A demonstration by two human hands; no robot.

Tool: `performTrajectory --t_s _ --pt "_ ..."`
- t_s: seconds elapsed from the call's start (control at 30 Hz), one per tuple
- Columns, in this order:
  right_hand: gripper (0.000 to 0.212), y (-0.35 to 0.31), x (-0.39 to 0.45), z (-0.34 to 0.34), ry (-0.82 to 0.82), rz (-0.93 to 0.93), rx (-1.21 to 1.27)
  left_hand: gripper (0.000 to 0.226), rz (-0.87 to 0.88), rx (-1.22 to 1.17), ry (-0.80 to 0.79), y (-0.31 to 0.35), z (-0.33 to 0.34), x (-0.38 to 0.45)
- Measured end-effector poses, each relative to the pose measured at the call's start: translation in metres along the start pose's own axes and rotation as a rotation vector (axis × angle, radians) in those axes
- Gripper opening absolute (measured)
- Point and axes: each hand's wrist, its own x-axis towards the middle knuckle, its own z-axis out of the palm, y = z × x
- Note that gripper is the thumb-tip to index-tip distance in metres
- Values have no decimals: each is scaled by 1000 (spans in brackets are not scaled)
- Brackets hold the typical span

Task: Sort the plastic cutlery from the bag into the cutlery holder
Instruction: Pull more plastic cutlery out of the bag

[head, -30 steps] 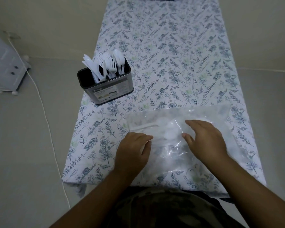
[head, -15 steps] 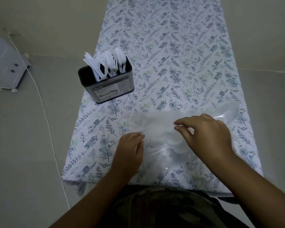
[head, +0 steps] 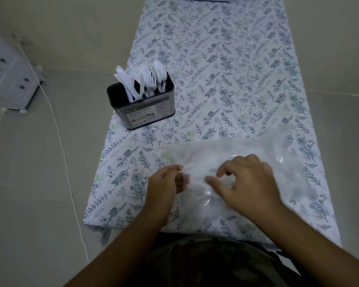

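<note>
White cord (head: 56, 129) crosses floor (head: 29, 183).

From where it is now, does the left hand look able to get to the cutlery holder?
Probably yes: the left hand grips the plastic bag, but only bare tablecloth lies between it and the cutlery holder.

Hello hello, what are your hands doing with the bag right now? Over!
Left hand and right hand both pinching the clear plastic bag on the tablecloth. Cutlery holder already holds white cutlery. Nothing between them.
</note>
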Motion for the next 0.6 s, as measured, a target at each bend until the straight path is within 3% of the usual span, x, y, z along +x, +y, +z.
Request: performTrajectory --t_s 0.1,0.2,0.3,0.43,0.53,0.6 --pt "73 -20 2 16 -221 23 -149 28 53 11 -94 7 5 -4" --pt "57 -23 8 22 -263 37 -198 32 138 79 -217 8 6 -6" --pt "37 -14 11 26 -245 72 -117 41 266 271 -284 0 2 0" --pt "39 -1 5 35 -115 117 141 48 588 759 -253 -18 -7 19" --pt "34 4 3 42 -32 115 247 68 639 1037 -365 -27 -4 31" --pt "35 7 3 44 -13 120 296 71 692 1150 -350 -29 5 35"
